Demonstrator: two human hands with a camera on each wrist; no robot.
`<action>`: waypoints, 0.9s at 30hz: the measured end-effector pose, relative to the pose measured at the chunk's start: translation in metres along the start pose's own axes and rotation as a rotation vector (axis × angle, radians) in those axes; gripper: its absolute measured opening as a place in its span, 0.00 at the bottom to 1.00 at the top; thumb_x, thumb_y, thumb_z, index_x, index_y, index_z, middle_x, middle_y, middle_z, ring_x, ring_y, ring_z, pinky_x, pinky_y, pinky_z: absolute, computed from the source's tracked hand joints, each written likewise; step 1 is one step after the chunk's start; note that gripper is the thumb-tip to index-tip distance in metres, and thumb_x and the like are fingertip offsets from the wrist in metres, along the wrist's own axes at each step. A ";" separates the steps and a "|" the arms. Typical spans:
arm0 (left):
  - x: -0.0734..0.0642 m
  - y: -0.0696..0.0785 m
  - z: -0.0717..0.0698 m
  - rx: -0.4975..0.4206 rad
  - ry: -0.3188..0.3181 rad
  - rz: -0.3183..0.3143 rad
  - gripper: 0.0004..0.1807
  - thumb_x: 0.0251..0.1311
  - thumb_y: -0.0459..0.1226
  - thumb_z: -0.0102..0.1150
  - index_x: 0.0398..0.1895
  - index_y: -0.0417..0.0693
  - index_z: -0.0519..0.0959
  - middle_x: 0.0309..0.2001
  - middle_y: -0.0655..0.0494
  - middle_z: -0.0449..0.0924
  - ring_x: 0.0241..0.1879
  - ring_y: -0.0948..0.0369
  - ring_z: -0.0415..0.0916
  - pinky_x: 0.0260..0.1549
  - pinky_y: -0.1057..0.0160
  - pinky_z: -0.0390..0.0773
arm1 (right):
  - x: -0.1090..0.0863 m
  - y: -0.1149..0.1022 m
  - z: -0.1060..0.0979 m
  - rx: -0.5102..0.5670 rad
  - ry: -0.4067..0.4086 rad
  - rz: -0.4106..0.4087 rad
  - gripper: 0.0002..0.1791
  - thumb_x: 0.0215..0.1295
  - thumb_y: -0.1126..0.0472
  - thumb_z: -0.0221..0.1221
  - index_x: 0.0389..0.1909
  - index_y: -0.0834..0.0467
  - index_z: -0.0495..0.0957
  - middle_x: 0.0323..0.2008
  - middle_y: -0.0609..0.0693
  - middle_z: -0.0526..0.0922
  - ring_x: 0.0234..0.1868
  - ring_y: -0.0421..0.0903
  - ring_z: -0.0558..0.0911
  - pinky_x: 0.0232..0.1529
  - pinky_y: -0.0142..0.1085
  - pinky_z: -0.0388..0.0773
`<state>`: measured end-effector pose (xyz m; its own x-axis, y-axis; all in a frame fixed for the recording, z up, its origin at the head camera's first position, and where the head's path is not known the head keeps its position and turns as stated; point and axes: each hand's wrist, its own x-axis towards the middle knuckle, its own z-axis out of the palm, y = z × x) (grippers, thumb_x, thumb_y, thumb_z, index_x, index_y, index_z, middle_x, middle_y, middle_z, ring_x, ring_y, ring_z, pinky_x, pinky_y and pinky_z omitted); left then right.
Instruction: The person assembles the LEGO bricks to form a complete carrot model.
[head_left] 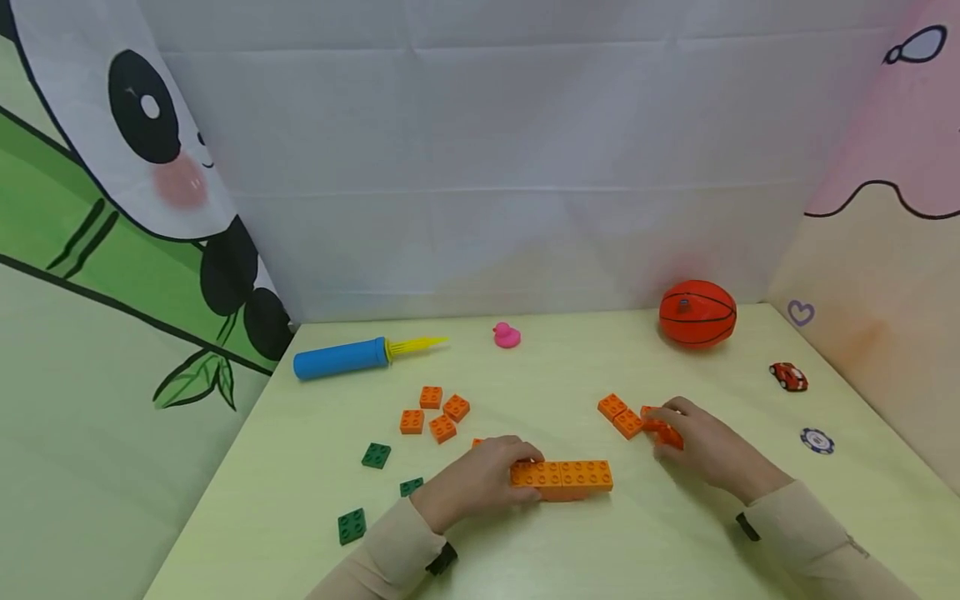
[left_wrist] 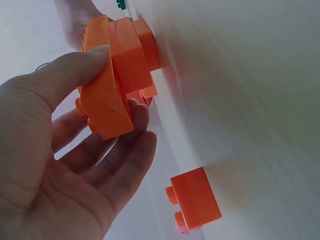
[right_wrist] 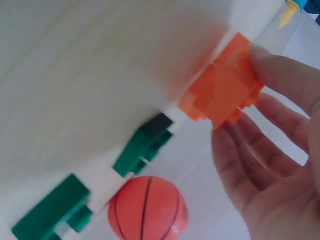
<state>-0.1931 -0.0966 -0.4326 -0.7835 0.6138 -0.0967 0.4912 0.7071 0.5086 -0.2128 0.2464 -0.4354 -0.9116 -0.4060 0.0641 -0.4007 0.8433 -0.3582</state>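
Note:
In the head view my left hand (head_left: 483, 473) grips the left end of a long orange block assembly (head_left: 573, 475) made of joined toy building bricks. The left wrist view shows the thumb on top of the orange bricks (left_wrist: 102, 102), with the fingers curled beneath. Farther right, my right hand (head_left: 712, 446) pinches an orange brick (head_left: 670, 435) between thumb and fingers. Seen from the right wrist, that orange brick (right_wrist: 225, 85) sits low at the tabletop, overlapping other orange ones. Two loose orange bricks (head_left: 621, 417) lie just left of the right hand.
Several orange bricks (head_left: 431, 397) lie left of centre, with green bricks (head_left: 376, 455) nearer the left edge. Along the back are a blue pump (head_left: 341, 358), a pink duck (head_left: 507, 336) and a small basketball (head_left: 697, 314). A red toy car (head_left: 788, 377) and a poker chip (head_left: 817, 441) lie at right.

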 end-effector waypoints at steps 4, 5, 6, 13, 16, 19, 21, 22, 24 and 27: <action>-0.001 0.000 -0.001 0.001 0.003 0.002 0.22 0.60 0.49 0.69 0.55 0.56 0.81 0.49 0.65 0.80 0.43 0.68 0.72 0.50 0.65 0.77 | -0.003 -0.011 -0.005 -0.020 0.092 -0.076 0.22 0.60 0.59 0.70 0.55 0.60 0.81 0.49 0.53 0.82 0.48 0.52 0.81 0.51 0.51 0.81; -0.001 0.000 -0.001 0.000 0.004 0.002 0.22 0.60 0.49 0.69 0.55 0.56 0.80 0.49 0.65 0.80 0.43 0.68 0.72 0.50 0.65 0.77 | -0.004 -0.016 -0.006 -0.011 0.111 -0.091 0.21 0.60 0.58 0.70 0.54 0.60 0.82 0.48 0.53 0.82 0.47 0.51 0.81 0.51 0.51 0.81; -0.001 0.000 -0.001 0.000 0.005 0.004 0.22 0.60 0.49 0.69 0.55 0.55 0.80 0.49 0.65 0.80 0.43 0.68 0.72 0.50 0.64 0.77 | -0.004 -0.020 -0.007 0.002 0.125 -0.108 0.21 0.60 0.58 0.70 0.53 0.60 0.82 0.48 0.52 0.83 0.47 0.50 0.82 0.51 0.50 0.81; 0.000 -0.001 0.001 0.000 0.007 0.014 0.21 0.60 0.48 0.69 0.55 0.55 0.81 0.48 0.65 0.80 0.42 0.68 0.72 0.50 0.66 0.77 | -0.007 -0.045 -0.005 0.128 0.095 -0.258 0.16 0.64 0.51 0.67 0.50 0.51 0.84 0.49 0.41 0.82 0.52 0.46 0.81 0.52 0.44 0.82; 0.000 -0.001 0.002 0.004 0.006 0.009 0.21 0.59 0.49 0.70 0.55 0.55 0.81 0.48 0.65 0.80 0.42 0.68 0.72 0.49 0.66 0.77 | -0.007 -0.050 0.000 0.184 0.061 -0.324 0.16 0.65 0.49 0.65 0.51 0.49 0.84 0.49 0.37 0.81 0.51 0.41 0.80 0.51 0.41 0.82; 0.000 -0.001 0.002 0.005 0.005 0.007 0.22 0.59 0.49 0.70 0.54 0.55 0.81 0.48 0.65 0.80 0.42 0.68 0.72 0.49 0.66 0.77 | -0.006 -0.054 0.005 0.216 0.045 -0.362 0.17 0.66 0.46 0.63 0.52 0.48 0.83 0.50 0.36 0.81 0.51 0.40 0.79 0.51 0.38 0.82; 0.001 -0.001 0.002 0.003 0.005 0.006 0.21 0.59 0.49 0.70 0.54 0.55 0.81 0.48 0.65 0.80 0.42 0.68 0.72 0.49 0.66 0.77 | -0.006 -0.057 0.007 0.234 0.039 -0.380 0.17 0.66 0.47 0.64 0.54 0.47 0.82 0.51 0.36 0.80 0.52 0.40 0.79 0.51 0.38 0.81; 0.001 -0.001 0.001 0.002 0.005 0.007 0.21 0.59 0.49 0.70 0.54 0.55 0.81 0.48 0.65 0.80 0.42 0.68 0.72 0.50 0.66 0.77 | -0.005 -0.058 0.009 0.235 0.027 -0.375 0.18 0.67 0.46 0.63 0.55 0.47 0.82 0.52 0.36 0.80 0.53 0.40 0.78 0.52 0.38 0.81; 0.001 -0.001 0.002 0.002 0.007 0.005 0.21 0.59 0.49 0.70 0.54 0.55 0.81 0.48 0.66 0.80 0.43 0.68 0.73 0.50 0.66 0.77 | -0.004 -0.061 0.011 0.239 -0.003 -0.354 0.20 0.67 0.44 0.62 0.56 0.47 0.81 0.53 0.36 0.80 0.54 0.40 0.78 0.54 0.40 0.80; 0.001 -0.001 0.002 0.003 0.010 0.000 0.21 0.59 0.49 0.70 0.55 0.56 0.81 0.48 0.66 0.80 0.43 0.68 0.73 0.50 0.65 0.77 | -0.003 -0.063 0.015 0.252 -0.039 -0.312 0.24 0.68 0.41 0.59 0.59 0.48 0.80 0.55 0.37 0.80 0.55 0.40 0.78 0.56 0.42 0.79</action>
<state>-0.1937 -0.0963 -0.4352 -0.7872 0.6104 -0.0880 0.4923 0.7079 0.5064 -0.1837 0.1895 -0.4266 -0.7435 -0.6463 0.1718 -0.6184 0.5668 -0.5444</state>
